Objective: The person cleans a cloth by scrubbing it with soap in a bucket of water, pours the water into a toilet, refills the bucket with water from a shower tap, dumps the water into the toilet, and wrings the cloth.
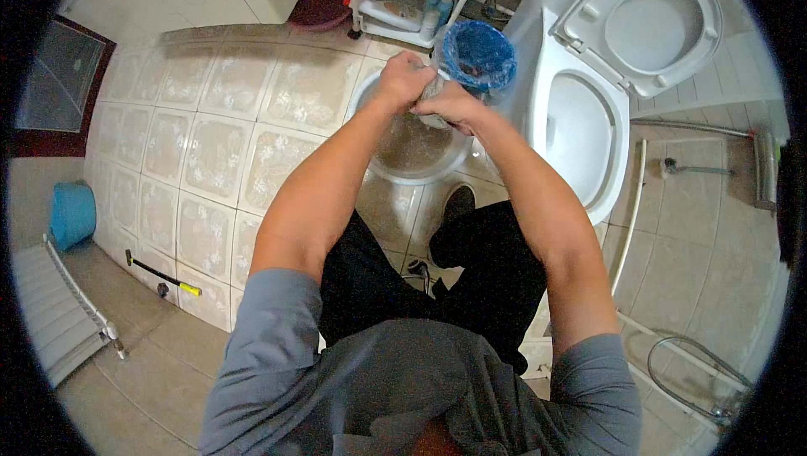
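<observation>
Both of my arms reach forward over a round white basin [409, 179] of murky water on the tiled floor. My left hand [405, 79] is closed around one end of a wet, greyish cloth [432, 94]. On its right, my right hand [452, 106] grips the same cloth. The hands are close together, with the cloth bunched between them above the basin. Parts of the cloth are hidden by the fingers.
A bin with a blue liner [479, 54] stands just right of the basin, beside the open toilet [580, 138]. A white shelf rack [395, 31] is behind. A hammer [164, 273] and light-blue bucket [72, 214] are at the left.
</observation>
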A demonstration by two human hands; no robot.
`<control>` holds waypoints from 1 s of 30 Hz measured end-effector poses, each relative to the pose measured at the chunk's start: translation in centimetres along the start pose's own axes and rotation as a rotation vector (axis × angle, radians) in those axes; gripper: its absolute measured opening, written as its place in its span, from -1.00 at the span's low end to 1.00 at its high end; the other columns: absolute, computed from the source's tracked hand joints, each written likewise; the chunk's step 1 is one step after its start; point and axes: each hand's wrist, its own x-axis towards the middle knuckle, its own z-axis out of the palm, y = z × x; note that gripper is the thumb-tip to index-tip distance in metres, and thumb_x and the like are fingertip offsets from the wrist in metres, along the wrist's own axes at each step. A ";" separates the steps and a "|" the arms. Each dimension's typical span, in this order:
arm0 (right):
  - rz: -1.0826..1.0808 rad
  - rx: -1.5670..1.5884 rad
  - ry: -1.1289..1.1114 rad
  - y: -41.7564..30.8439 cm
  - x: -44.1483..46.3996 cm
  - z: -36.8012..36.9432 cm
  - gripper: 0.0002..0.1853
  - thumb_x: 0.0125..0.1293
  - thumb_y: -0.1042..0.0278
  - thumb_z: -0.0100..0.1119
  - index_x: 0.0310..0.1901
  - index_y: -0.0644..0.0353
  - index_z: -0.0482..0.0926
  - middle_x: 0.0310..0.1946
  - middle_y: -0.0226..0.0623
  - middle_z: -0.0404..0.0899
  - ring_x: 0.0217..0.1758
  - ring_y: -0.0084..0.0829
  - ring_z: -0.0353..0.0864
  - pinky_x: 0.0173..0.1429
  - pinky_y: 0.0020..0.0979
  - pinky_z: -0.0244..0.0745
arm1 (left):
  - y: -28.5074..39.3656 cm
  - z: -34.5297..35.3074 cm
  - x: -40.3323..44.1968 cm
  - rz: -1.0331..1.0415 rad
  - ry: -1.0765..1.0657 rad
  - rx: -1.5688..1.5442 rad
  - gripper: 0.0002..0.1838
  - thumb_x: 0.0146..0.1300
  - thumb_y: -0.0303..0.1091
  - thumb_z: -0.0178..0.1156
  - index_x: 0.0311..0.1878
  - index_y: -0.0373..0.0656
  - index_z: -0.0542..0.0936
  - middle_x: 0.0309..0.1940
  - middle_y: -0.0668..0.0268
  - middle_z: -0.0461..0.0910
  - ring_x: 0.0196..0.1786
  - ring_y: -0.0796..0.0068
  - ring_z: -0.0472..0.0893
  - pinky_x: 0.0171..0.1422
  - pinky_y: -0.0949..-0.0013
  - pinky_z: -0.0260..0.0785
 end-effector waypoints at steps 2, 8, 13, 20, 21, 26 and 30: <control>-0.057 -0.225 0.073 0.7 0.7 0.4 -0.45 -0.11 0.23 0.48 -0.02 0.25 0.61 -0.13 -0.11 0.69 -0.08 -0.17 0.69 0.05 -0.19 0.56 | -0.4 0.6 0.0 -0.123 0.048 0.086 -0.38 0.03 0.11 0.37 -0.04 -0.26 0.63 -0.07 -0.02 0.68 -0.01 -0.01 0.65 0.13 0.13 0.47; -0.124 -0.321 0.224 2.8 3.7 0.4 -0.51 -0.05 0.38 0.40 -0.01 0.31 0.58 -0.11 -0.16 0.66 -0.05 -0.34 0.64 0.00 -0.27 0.56 | -4.8 1.8 0.3 -0.566 -0.040 -0.607 -0.11 0.05 0.19 0.43 0.29 -0.25 0.39 0.18 -0.02 0.51 0.20 0.00 0.54 0.13 -0.05 0.51; 0.117 0.543 -0.024 -0.6 0.0 0.3 -0.63 0.17 0.39 0.30 0.02 0.31 0.56 -0.06 -0.11 0.66 -0.01 -0.20 0.66 -0.09 -0.22 0.63 | -2.7 -0.5 -1.4 -0.607 -0.455 -0.989 -0.17 0.12 0.10 0.44 0.30 -0.21 0.34 0.07 0.06 0.55 0.05 0.12 0.63 -0.18 -0.01 0.60; 0.388 0.571 0.107 -0.7 0.1 -1.8 -0.56 0.35 0.04 0.20 0.05 0.24 0.54 -0.07 -0.18 0.65 -0.06 -0.22 0.68 -0.19 -0.19 0.68 | -2.1 -1.3 -1.7 -0.556 -0.225 -1.104 -0.36 0.16 -0.07 0.46 0.18 -0.24 0.46 -0.02 0.16 0.63 -0.05 0.18 0.68 -0.10 0.04 0.61; 0.382 0.572 0.108 0.0 0.3 -1.8 -0.56 0.35 0.04 0.20 0.05 0.24 0.54 -0.07 -0.18 0.65 -0.06 -0.22 0.68 -0.19 -0.19 0.68 | -4.1 -0.2 -0.9 -0.550 -0.227 -1.101 -0.36 0.16 -0.07 0.46 0.18 -0.24 0.46 -0.02 0.16 0.63 -0.05 0.18 0.68 -0.10 0.04 0.61; 0.189 0.058 0.256 6.5 4.2 -2.7 -0.75 0.34 0.25 0.24 -0.03 0.17 0.55 -0.37 -0.33 0.59 -0.41 -0.43 0.54 -0.40 -0.24 0.61 | -6.6 0.8 -0.4 -0.417 0.090 -0.384 -0.11 -0.01 -0.04 0.55 0.27 -0.35 0.36 0.10 0.04 0.60 0.03 0.02 0.65 0.01 -0.04 0.50; 0.260 0.276 0.214 2.8 2.1 -1.3 -0.77 0.31 0.39 0.23 -0.02 0.18 0.56 -0.44 -0.36 0.57 -0.49 -0.47 0.52 -0.44 -0.31 0.58 | -3.9 -1.5 -1.8 -0.454 0.077 -0.256 -0.12 -0.04 -0.08 0.56 0.26 -0.37 0.39 0.12 0.01 0.59 0.06 0.05 0.64 0.07 0.03 0.49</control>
